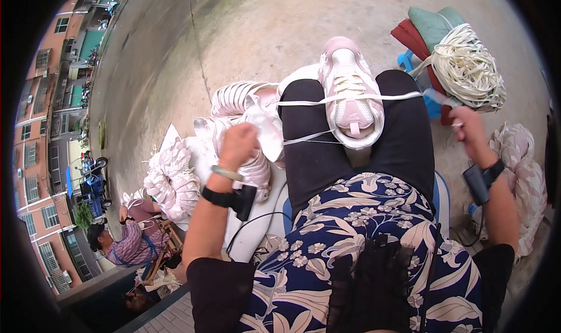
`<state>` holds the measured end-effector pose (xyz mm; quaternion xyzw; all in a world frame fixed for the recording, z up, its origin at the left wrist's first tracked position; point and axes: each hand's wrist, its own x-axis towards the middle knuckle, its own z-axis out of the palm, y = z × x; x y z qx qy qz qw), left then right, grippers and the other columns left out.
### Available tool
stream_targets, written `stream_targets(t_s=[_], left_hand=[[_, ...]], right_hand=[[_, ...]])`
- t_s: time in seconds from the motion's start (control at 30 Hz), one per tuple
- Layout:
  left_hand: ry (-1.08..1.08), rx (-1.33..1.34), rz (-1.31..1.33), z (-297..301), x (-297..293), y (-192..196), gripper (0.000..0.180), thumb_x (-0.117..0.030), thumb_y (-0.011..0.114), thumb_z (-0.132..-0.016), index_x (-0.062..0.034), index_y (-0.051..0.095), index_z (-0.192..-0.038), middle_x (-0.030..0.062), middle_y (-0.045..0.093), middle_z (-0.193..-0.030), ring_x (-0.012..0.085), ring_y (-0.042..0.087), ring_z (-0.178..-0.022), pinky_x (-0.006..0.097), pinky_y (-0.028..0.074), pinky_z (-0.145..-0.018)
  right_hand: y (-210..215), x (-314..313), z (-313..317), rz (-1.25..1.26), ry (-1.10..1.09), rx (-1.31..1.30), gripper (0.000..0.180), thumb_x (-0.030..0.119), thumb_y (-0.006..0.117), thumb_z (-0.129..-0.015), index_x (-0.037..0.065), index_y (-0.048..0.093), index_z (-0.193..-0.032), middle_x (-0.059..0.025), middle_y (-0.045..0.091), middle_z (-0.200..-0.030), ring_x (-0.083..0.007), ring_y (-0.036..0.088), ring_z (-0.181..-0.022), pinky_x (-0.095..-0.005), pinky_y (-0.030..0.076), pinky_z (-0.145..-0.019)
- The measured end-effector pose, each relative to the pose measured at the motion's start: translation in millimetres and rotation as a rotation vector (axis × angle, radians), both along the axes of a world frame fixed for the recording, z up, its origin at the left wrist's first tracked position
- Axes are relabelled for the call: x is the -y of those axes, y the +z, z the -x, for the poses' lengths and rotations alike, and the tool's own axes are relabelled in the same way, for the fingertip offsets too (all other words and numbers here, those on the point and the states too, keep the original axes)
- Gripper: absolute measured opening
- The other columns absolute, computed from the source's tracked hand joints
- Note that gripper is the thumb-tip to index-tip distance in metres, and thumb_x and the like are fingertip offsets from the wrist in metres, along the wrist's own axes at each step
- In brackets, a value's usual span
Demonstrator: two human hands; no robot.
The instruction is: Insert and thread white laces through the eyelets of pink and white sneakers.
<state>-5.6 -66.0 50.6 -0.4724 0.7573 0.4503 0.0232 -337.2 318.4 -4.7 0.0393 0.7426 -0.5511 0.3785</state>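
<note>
A pale pink and white sneaker (pixel 353 96) rests across my thighs, its toe pointing away from me. White shoelace (pixel 402 96) passes through its upper eyelets and stretches out to both sides. To the left of the shoe, my left hand (pixel 238 145) is closed, slightly smeared by motion, with the lace end running toward it. Out to the right, my right hand (pixel 466 129) is closed in a pinch on the other lace end, which blurs near the fingers. A thin pale strand also crosses my left thigh below the shoe.
Bundles of pink-white shoe uppers (pixel 172 178) are piled at my left, more uppers (pixel 517 181) at my right. A hank of cream laces (pixel 467 67) lies on red and green cloth over a blue stool (pixel 432 105). Another person (pixel 134 239) sits at lower left.
</note>
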Motion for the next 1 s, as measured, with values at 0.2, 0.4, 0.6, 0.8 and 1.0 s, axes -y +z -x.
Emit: stream_targets(t_s=[0.2,0.4,0.6,0.8,1.0], left_hand=[[-0.145,-0.119,-0.359,67,-72,-2,0.015,-0.017,0.055,-0.089,-0.0029,0.061,-0.088,0.0022,0.058,-0.060,0.0059,0.049,-0.040,0.018,0.036,-0.036],[-0.186,-0.278,-0.309,105,-87,-2,0.023,-0.014,0.054,-0.090,0.0017,0.054,-0.107,0.0028,0.057,-0.060,0.0049,0.045,-0.040,0.019,0.034,-0.036],[-0.319,-0.387,-0.191,114,-116,11,0.026,-0.011,0.052,-0.091,0.0061,0.051,-0.111,0.0044,0.057,-0.062,0.0061,0.048,-0.042,0.020,0.036,-0.037],[-0.266,-0.377,-0.376,131,-123,-8,0.026,-0.009,0.051,-0.091,0.0055,0.051,-0.113,0.0037,0.059,-0.063,0.0059,0.053,-0.045,0.018,0.042,-0.041],[-0.301,-0.334,-0.302,139,-131,-11,0.024,-0.009,0.051,-0.091,0.0024,0.055,-0.111,0.0032,0.059,-0.065,0.0057,0.053,-0.045,0.019,0.042,-0.040]], right_hand=[[7,71,-76,0.441,0.177,0.322,0.015,0.021,0.050,-0.092,0.008,0.054,-0.085,0.0015,0.049,-0.056,-0.0044,0.033,-0.037,-0.0204,0.026,-0.034],[19,122,-80,0.433,0.065,0.219,0.009,0.017,0.052,-0.093,0.010,0.054,-0.089,0.0009,0.059,-0.071,-0.0043,0.051,-0.054,-0.0172,0.036,-0.044],[12,133,-71,0.507,0.162,-0.223,0.010,0.006,0.058,-0.086,0.003,0.056,-0.095,0.0028,0.059,-0.078,-0.0023,0.051,-0.065,-0.0180,0.042,-0.054],[9,137,-80,0.425,0.167,-0.729,0.012,0.000,0.059,-0.082,0.000,0.056,-0.093,-0.0071,0.060,-0.078,-0.0131,0.058,-0.069,-0.0268,0.046,-0.061],[11,138,-79,0.355,0.244,-1.263,0.018,-0.004,0.060,-0.075,0.001,0.056,-0.092,-0.0166,0.059,-0.082,-0.0345,0.060,-0.074,-0.0352,0.048,-0.064]])
